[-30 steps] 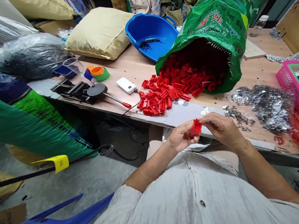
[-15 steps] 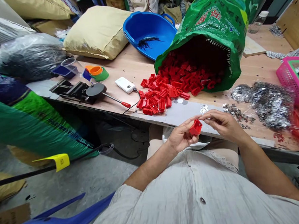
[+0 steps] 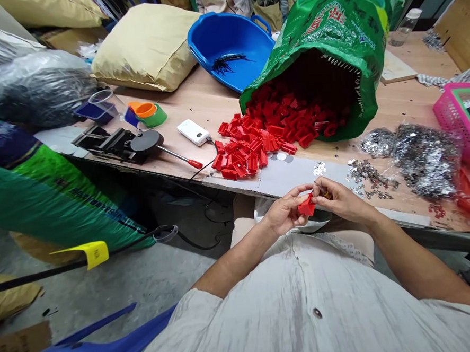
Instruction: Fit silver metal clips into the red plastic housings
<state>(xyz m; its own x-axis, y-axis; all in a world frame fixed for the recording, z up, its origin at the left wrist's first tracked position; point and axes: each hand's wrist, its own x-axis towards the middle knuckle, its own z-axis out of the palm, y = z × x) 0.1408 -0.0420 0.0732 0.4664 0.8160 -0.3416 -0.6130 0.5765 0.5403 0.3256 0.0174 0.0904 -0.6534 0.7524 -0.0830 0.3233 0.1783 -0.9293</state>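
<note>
My left hand (image 3: 285,213) is closed around a small open red plastic box-shaped part (image 3: 306,206), held up just off the table's front edge. Pinched in my right hand (image 3: 340,200) is a thin small tool with an amber handle (image 3: 328,195); it looks like a screwdriver, though the fingers cover most of it. My right fingertips are at the upper rim of the red part. On the table in front lie a pile of red parts (image 3: 239,157), small flat metal pieces (image 3: 319,168) and a heap of metal clips (image 3: 368,172).
A green woven sack (image 3: 330,37) spills red parts onto the table. Behind stands a blue basin (image 3: 246,34) holding black strips. Left are a white power bank (image 3: 193,132) and a black lever device (image 3: 113,143). Bagged metal pieces (image 3: 427,156) and a pink basket (image 3: 454,112) are right.
My right hand has moved slightly down and left, closer over the red part, and the amber handle now shows in it. The red part has tipped. The camera view has shifted slightly.
</note>
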